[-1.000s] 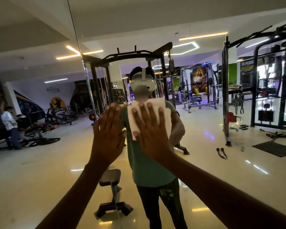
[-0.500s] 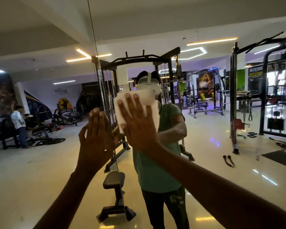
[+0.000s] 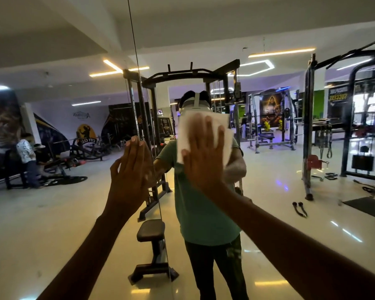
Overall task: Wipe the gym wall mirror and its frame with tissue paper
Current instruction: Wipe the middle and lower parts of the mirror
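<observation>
**A:** How far along r u w/ the mirror?

**Me:** Mid-job, I'd say. My right hand [image 3: 204, 152] is flat on the tissue paper [image 3: 195, 131], pressing it against the mirror [image 3: 290, 213] at abt head height, just right of the thin vertical seam [image 3: 139, 83] between two glass panels. Fingers straight and slightly fanned, palm on the sheet, nothing curled round it.

**A:** And the left?

**Me:** Left hand [image 3: 130, 167] is bare, fingers straight and close together, flat against the glass right at the seam. Looks like I'm bracing w/ it, no tissue under it.

**A:** What's done, what's left?

**Me:** Hard to call. Can't pick out wiped vs unwiped patches; the glass reads clean enough, sharp reflections of the racks, ceiling lights and floor, no obvious streaks or smears from here. Judging by where the tissue sits, only this central patch is being worked. Lower glass, far right and the left panel prob still to do. Frame: can't see any frame edge in view, so I'd guess that's all still ahead.

**A:** Tissue holding up?

**Me:** White, spread wide, a folded or layered sheet bigger than my palm, sticking out above and on both sides of my fingers. Edges a bit blurred. Doesn't look torn or visibly dirty, tho I can't tell for the side facing the glass.
</observation>
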The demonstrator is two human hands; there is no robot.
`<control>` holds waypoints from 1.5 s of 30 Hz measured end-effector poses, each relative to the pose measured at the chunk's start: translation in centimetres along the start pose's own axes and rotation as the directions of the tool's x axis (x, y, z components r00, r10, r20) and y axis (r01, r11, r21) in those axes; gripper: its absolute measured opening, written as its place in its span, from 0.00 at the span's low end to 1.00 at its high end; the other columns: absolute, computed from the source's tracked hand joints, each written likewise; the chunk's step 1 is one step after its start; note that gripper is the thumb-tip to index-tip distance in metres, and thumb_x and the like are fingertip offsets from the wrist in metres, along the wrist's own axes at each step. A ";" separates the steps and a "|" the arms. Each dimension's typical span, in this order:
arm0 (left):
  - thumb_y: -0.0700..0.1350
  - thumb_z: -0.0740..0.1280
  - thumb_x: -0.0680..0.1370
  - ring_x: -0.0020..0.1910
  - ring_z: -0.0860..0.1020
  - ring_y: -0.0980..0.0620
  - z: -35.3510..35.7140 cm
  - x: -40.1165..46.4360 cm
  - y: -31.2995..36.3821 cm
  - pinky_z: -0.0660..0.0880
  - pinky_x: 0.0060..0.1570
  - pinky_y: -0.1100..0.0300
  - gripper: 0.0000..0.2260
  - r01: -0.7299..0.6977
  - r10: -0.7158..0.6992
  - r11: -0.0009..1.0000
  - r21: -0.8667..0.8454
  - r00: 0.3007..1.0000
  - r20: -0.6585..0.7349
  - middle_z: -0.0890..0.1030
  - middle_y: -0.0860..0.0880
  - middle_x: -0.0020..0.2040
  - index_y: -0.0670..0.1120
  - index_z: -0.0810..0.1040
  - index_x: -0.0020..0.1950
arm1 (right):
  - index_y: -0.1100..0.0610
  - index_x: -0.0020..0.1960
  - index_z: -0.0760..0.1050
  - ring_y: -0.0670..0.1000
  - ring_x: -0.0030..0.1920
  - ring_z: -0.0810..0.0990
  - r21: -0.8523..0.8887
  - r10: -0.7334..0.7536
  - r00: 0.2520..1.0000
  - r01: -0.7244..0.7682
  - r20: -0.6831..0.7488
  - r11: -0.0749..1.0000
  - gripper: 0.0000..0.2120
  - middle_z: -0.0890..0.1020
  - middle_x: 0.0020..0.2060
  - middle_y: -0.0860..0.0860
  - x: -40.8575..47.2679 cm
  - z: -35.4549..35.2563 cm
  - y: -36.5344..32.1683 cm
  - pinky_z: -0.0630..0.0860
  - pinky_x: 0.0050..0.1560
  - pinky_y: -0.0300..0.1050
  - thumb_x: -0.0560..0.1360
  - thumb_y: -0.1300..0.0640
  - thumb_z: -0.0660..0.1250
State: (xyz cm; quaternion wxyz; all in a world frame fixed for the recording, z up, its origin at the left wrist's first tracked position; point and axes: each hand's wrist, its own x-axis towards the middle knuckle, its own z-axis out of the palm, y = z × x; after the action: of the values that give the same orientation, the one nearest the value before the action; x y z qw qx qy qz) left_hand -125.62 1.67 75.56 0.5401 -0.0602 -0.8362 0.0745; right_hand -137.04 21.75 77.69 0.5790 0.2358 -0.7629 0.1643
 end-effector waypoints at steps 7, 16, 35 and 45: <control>0.49 0.53 0.83 0.73 0.70 0.37 -1.8 1.0 -0.2 0.63 0.73 0.43 0.25 0.086 -0.091 0.995 -0.054 0.990 -0.103 0.76 0.35 0.71 0.36 0.73 0.73 | 0.57 0.86 0.48 0.60 0.85 0.42 0.040 -0.402 0.900 0.401 0.170 0.915 0.36 0.47 0.85 0.57 -8.7 2.8 -4.2 0.34 0.81 0.64 0.84 0.45 0.57; 0.58 0.53 0.83 0.84 0.45 0.41 2.5 2.7 6.2 0.46 0.79 0.45 0.34 0.039 -0.042 0.998 0.045 0.997 0.061 0.47 0.39 0.84 0.41 0.51 0.84 | 0.56 0.85 0.50 0.59 0.85 0.47 0.012 -0.062 0.996 0.062 0.061 0.998 0.34 0.47 0.85 0.55 -11.6 -0.8 9.8 0.40 0.82 0.64 0.85 0.43 0.53; 0.55 0.53 0.85 0.84 0.45 0.40 8.0 4.4 20.0 0.47 0.81 0.43 0.32 0.095 -0.095 0.995 -0.014 0.995 0.020 0.48 0.37 0.84 0.40 0.52 0.84 | 0.61 0.84 0.53 0.65 0.84 0.48 -0.055 0.192 0.980 -0.195 -0.042 0.979 0.36 0.52 0.84 0.63 -12.0 -4.5 24.4 0.47 0.80 0.71 0.82 0.43 0.51; 0.57 0.59 0.84 0.84 0.45 0.42 11.1 4.4 24.8 0.51 0.80 0.39 0.33 0.014 -0.014 1.000 -0.007 0.997 0.071 0.46 0.42 0.85 0.46 0.51 0.85 | 0.56 0.85 0.47 0.64 0.84 0.45 -0.042 -0.104 0.993 0.107 0.062 0.993 0.35 0.49 0.85 0.60 -12.1 -4.8 26.2 0.42 0.81 0.68 0.84 0.42 0.53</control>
State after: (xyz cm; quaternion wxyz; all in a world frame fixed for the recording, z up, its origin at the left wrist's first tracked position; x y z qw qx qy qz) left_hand -137.03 26.10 70.25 0.5102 -0.0538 -0.8555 0.0697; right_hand -144.97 48.21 67.98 0.5693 0.2673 -0.7698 0.1091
